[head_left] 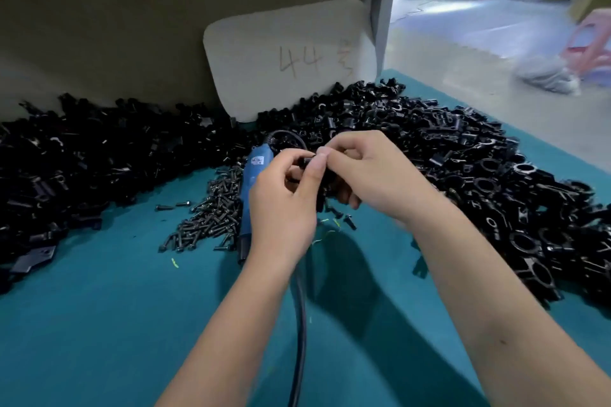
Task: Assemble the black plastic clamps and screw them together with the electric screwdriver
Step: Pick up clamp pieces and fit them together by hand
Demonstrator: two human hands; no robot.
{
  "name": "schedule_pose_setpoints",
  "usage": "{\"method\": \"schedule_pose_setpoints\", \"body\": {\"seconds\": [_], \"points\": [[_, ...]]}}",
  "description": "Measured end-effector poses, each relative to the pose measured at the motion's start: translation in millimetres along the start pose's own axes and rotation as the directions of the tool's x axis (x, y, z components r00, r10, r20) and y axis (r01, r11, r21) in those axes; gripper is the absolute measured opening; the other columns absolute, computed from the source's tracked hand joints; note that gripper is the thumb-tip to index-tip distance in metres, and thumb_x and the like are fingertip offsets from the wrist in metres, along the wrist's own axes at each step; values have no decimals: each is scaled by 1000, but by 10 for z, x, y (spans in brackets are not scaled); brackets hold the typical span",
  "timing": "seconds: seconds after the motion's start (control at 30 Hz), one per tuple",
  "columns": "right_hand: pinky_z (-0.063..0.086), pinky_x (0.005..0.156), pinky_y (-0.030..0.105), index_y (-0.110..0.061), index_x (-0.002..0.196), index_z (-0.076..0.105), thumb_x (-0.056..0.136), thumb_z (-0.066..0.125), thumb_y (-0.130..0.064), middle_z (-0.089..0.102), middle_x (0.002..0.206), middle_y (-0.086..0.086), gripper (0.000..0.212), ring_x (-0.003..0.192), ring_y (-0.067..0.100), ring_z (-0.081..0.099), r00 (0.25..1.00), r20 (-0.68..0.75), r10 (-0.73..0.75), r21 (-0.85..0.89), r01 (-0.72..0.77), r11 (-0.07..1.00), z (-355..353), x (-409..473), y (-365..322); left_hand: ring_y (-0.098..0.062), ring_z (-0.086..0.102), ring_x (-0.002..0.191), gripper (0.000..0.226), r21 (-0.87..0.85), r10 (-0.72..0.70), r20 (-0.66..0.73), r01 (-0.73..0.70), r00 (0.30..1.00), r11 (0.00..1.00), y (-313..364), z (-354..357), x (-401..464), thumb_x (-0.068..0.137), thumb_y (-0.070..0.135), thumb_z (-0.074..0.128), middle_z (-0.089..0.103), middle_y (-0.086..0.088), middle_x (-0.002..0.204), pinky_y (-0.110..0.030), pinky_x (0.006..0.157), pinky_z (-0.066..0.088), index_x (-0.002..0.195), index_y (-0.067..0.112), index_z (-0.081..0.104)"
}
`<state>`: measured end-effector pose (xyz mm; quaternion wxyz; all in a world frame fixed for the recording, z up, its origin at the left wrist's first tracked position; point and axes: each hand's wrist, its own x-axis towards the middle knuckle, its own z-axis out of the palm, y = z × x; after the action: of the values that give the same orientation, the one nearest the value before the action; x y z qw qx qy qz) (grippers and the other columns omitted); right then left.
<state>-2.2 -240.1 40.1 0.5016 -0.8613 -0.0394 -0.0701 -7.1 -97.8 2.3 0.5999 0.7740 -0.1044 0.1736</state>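
Note:
My left hand (284,205) and my right hand (367,172) meet above the teal table (99,324), both pinching one black plastic clamp (305,163), mostly hidden by my fingers. The blue electric screwdriver (248,195) lies flat on the table just left of my left hand, its black cord (301,324) trailing toward me. A heap of black screws (211,211) lies beside the screwdriver. One screw (349,221) rests under my hands.
Large piles of black clamp parts spread at the left (66,168) and at the right (496,182). A grey board marked "44" (291,56) leans against the back wall. Beyond the table's right edge are floor, a pink stool (588,43) and boxes.

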Motion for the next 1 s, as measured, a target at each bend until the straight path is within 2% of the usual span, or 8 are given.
{"method": "schedule_pose_setpoints", "body": {"seconds": [0.2, 0.27, 0.43, 0.5, 0.6, 0.77, 0.9, 1.0], "points": [[53, 63, 33, -17, 82, 76, 94, 64, -21, 74, 82, 9, 17, 77, 31, 68, 971, -92, 221, -609, -230, 759, -746, -123, 366, -17, 68, 66, 14, -178, -425, 306, 490, 852, 853, 44, 1033, -220, 100, 23, 68, 71, -8, 78, -38, 74, 63, 94, 13, 75], [60, 76, 39, -20, 87, 79, 91, 69, -17, 75, 92, 9, 11, 86, 31, 69, 964, -144, 223, -620, -264, 739, -834, -158, 468, -21, 71, 58, 7, -263, -522, 301, 596, 798, 759, 38, 1235, -284, 97, 15, 72, 70, -6, 73, -44, 74, 65, 93, 11, 74], [60, 79, 41, -22, 84, 74, 86, 64, -14, 74, 92, 8, 14, 87, 34, 69, 943, -304, 136, -561, -293, 775, -759, -90, 529, -20, 66, 51, 7, -400, -613, 348, 704, 709, 587, 141, 1421, -284, 93, 1, 72, 70, -13, 82, -28, 55, 60, 96, 1, 66], [60, 77, 41, -20, 83, 72, 87, 62, -14, 73, 88, 8, 13, 84, 35, 68, 942, -312, 121, -542, -281, 792, -653, -13, 488, -19, 66, 54, 8, -318, -634, 317, 709, 705, 629, 186, 1482, -290, 92, -4, 65, 67, -10, 81, -25, 50, 56, 91, 3, 60], [59, 74, 41, -20, 84, 72, 88, 61, -11, 72, 86, 8, 14, 82, 34, 68, 955, -264, 138, -549, -266, 793, -541, 107, 448, -33, 73, 95, 9, -206, -632, 256, 680, 732, 704, 198, 1503, -227, 97, 2, 59, 69, -13, 95, -32, 66, 57, 93, 10, 62], [60, 79, 42, -16, 92, 76, 85, 61, -9, 74, 95, 11, 19, 89, 34, 68, 968, -183, 173, -632, -251, 733, -533, 255, 550, -13, 70, 57, 15, 3, -501, 302, 525, 811, 851, 79, 1281, -44, 73, -1, 73, 75, -7, 75, -25, 51, 57, 72, 13, 68], [58, 91, 43, -21, 117, 71, 88, 68, -16, 71, 113, 11, 30, 106, 35, 66, 972, -51, 230, -691, -200, 695, -406, 410, 615, -30, 77, 74, 12, 43, -534, 266, 544, 802, 838, -16, 1103, 78, 58, 3, 69, 76, -12, 73, -50, 70, 65, 68, 9, 70], [56, 96, 45, -18, 123, 66, 88, 64, -14, 67, 121, 13, 35, 116, 37, 61, 971, -29, 239, -729, -184, 660, -289, 509, 657, -28, 75, 73, 15, 162, -529, 238, 503, 815, 849, -26, 1014, 93, 60, 3, 67, 76, -6, 71, -44, 66, 64, 72, 11, 72]]}}
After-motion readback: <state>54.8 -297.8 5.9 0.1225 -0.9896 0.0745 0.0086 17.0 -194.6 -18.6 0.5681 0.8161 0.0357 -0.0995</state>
